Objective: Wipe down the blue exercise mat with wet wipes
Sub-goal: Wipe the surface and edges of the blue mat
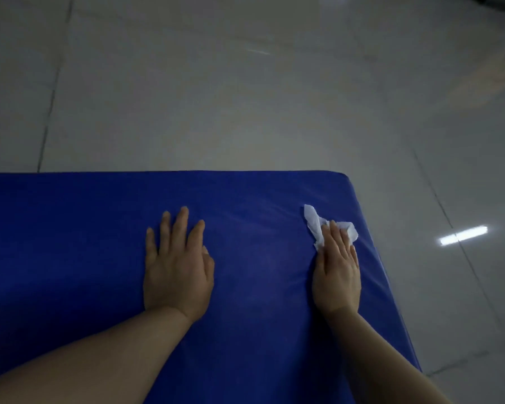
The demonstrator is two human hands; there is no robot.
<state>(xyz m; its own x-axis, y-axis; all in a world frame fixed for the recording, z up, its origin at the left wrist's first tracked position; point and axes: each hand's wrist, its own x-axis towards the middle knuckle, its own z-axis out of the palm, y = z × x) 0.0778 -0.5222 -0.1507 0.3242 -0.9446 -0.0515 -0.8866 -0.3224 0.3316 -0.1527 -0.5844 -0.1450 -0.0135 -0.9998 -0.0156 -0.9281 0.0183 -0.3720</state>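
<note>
On mat (70,258), near far right corner: wiping step in hand. Right hand (337,275) laid flat, fingers straight and close together, pressed wipe (318,228) onto the blue surface; wipe crumpled, partly trapped under the fingertips, one tail sticking out toward the far edge. Not pinched, just pinned by the flat hand. Left hand (177,269) spread palm-down mid-mat, fingers apart, holding nothing, likely bracing the body or steadying the mat. Mat lay on tiled floor (245,97), far edge and right edge both visible, left side ran out of view.

Progress hard to judge: no visible wet streaks or dirt, dim lighting. Worked patch looked like right-hand end only.

Next move, as judged: steady downward pressure, sweep wipe in overlapping strokes toward the left, moving left hand out of the path. Risk: bunched wipe covered little area, flattening it first would help; thin cover could ripple under drag.

No brands, labels or writing readable anywhere.
</note>
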